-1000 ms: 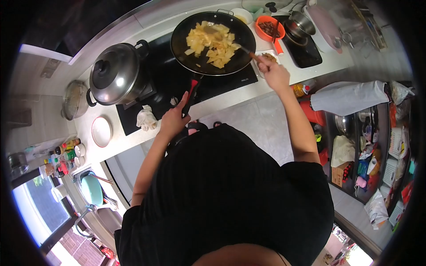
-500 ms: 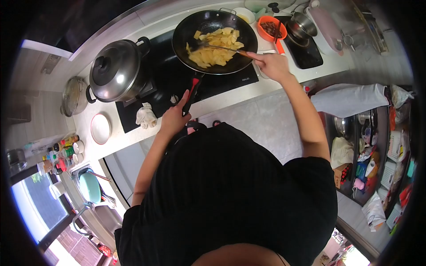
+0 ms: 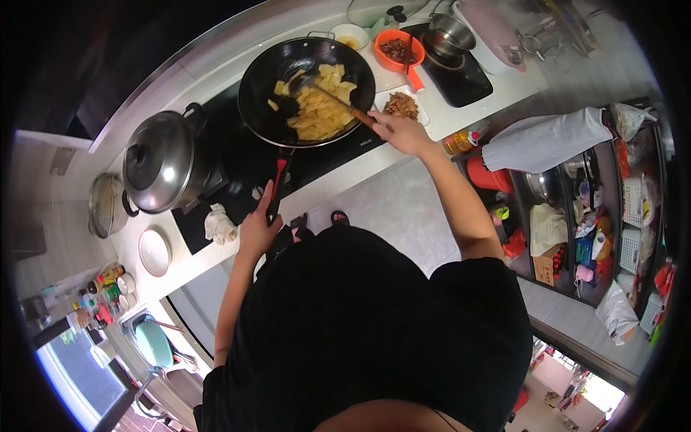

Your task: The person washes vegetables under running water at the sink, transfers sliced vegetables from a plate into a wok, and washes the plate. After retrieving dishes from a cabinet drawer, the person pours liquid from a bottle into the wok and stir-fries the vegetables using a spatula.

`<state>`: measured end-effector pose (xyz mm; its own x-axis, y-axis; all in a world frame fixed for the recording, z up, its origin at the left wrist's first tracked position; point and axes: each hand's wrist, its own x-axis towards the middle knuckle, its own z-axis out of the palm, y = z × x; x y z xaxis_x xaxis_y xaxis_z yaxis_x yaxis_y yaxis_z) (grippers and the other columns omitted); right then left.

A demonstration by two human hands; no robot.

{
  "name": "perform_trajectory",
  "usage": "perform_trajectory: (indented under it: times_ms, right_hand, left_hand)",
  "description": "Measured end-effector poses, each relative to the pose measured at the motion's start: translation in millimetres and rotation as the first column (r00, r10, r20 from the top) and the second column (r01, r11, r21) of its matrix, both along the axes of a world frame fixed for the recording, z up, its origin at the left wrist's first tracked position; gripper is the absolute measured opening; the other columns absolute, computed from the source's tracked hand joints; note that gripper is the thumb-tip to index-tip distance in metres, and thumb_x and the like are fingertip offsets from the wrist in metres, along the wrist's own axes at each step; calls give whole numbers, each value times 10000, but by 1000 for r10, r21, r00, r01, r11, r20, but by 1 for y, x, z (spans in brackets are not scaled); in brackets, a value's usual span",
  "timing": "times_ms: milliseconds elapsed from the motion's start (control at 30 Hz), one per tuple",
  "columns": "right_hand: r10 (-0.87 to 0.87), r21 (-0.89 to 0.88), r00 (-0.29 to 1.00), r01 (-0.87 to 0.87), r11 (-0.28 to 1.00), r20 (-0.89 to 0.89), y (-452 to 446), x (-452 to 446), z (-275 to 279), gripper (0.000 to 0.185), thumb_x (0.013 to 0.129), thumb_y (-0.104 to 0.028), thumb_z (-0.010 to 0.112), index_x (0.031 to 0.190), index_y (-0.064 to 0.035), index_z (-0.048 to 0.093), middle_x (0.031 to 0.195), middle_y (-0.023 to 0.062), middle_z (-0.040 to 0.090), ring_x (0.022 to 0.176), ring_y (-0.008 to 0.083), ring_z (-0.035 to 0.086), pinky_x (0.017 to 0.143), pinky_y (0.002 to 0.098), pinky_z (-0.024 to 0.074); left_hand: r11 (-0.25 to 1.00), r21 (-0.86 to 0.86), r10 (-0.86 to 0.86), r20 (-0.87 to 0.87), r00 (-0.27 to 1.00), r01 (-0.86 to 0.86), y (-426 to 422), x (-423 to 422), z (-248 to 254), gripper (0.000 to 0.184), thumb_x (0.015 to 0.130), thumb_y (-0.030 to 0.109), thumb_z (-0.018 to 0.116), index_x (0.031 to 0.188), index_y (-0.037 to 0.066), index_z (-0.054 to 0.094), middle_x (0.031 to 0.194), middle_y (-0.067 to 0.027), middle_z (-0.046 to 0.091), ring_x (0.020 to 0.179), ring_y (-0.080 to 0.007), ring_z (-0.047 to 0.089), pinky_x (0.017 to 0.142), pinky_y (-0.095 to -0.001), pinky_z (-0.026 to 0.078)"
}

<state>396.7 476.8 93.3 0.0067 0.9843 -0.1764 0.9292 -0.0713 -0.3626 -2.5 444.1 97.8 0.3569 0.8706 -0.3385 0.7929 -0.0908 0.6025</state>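
My left hand [image 3: 259, 229] is closed around the black and red handle [image 3: 279, 180] of a large black wok [image 3: 260, 83] on the cooktop. Thin yellow slices, which look like potato [image 3: 324, 115], lie in the wok, mostly toward its right and near side. Over the wok's right rim, my right hand [image 3: 404, 135] grips the wooden handle of a spatula [image 3: 362, 117]. The spatula's metal blade, slightly blurred, is among the slices at the upper left of the pile.
Left of the wok stands a lidded steel pot [image 3: 162, 162], with a cloth [image 3: 219, 225] and a white bowl [image 3: 154, 252] nearer me. To the right are an orange basket [image 3: 414, 66] of brown pieces, a plate [image 3: 423, 115] of diced food and a small steel pot [image 3: 452, 36].
The spatula blade has moved toward the wok's upper left, and the slices are heaped differently. My view has shifted, and the plate of diced food now shows beside my right hand.
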Motion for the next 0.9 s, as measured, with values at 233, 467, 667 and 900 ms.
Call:
perform_trajectory:
  times_ms: [233,467,667,900]
  right_hand:
    - [-549,62,836,547,835,21,106,141,-39,324,851,-200,541,1173,-169,562,1086,151,609,1045,339,597,881,431,482]
    - [-332,76,882,325,942,335,188,199,-112,423,872,-149,510,1270,-293,515,1384,83,388,1123,323,558,910,415,484]
    - [-392,-47,919,393,918,28,207,218,-127,256,886,-182,456,1041,-174,659,1476,49,331,1139,312,550,941,369,444]
    - [-92,315,990,52,948,112,179,225,-101,186,812,-54,617,985,-120,598,1232,101,508,1059,329,553,867,372,465]
  left_hand:
    - [972,-209,187,414,891,-107,-11,-16,-13,683,919,185,576,1503,143,224,805,-25,568,655,-93,502,599,-238,439]
    - [644,-576,676,118,728,-505,-99,-97,-53,418,991,221,448,1369,45,461,734,-13,552,580,-82,517,538,-206,431]
    - [604,-642,590,-38,807,-472,-269,-223,-173,432,951,271,523,1276,-15,528,915,-97,658,806,-141,643,667,-256,519]
    - [656,-662,540,75,838,-364,-330,-253,-225,358,935,194,571,1221,-21,578,1155,-101,654,1040,-158,609,914,-282,469]
